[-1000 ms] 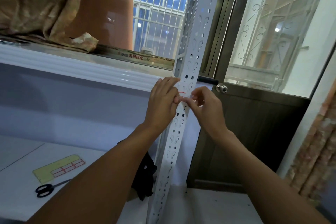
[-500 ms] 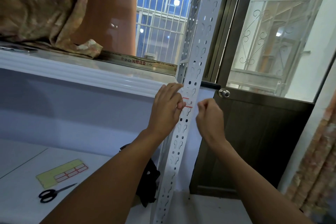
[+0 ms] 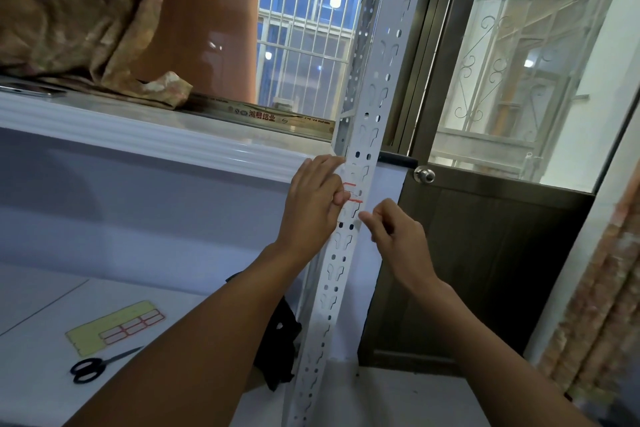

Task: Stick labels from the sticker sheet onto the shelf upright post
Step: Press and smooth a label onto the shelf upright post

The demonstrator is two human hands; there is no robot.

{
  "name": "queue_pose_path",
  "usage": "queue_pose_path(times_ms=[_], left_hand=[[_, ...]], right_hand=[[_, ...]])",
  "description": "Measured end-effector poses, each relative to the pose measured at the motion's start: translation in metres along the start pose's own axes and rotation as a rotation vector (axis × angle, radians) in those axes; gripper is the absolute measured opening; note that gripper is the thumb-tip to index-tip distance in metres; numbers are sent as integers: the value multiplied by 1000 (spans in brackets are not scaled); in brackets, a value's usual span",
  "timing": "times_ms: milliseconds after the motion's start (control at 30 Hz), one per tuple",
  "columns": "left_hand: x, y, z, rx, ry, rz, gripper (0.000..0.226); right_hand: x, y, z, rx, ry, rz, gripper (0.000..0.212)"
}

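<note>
L hand (image 3: 313, 199) fingers pressing label (image 3: 353, 193) flat on post (image 3: 375, 114); R hand (image 3: 398, 236) at 4 o'clock, fingers curling, holding nothing. Risk: label bridging slots, edges lifting w/ weak press.

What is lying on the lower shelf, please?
On the lower shelf lie a sticker sheet and scissors. A black thing sits beside the post, partly hidden by the left arm.

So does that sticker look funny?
A bit. The label on the post lies over its slots, so holes show through it. The left hand presses it; the right hand is just below it.
</note>
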State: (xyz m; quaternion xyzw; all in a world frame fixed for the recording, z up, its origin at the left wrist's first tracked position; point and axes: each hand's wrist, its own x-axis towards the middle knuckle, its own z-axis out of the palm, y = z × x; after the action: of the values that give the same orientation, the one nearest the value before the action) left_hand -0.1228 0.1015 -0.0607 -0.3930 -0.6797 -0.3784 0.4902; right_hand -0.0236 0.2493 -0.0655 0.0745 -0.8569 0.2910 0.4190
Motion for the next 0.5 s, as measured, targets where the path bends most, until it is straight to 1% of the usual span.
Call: queue_pose_path(times_ms=[100, 167, 333, 500], left_hand=[[0, 1, 0, 1, 9, -1, 14], [0, 1, 0, 4, 9, 1, 12], [0, 1, 1, 2, 2, -9, 14], [0, 1, 0, 8, -3, -7, 13]], right_hand=[[0, 2, -4, -82, -47, -59, 7], [0, 6, -6, -105, -49, -71, 15], [2, 10, -7, -88, 44, -48, 7], [7, 2, -2, -149, 69, -45, 14]])
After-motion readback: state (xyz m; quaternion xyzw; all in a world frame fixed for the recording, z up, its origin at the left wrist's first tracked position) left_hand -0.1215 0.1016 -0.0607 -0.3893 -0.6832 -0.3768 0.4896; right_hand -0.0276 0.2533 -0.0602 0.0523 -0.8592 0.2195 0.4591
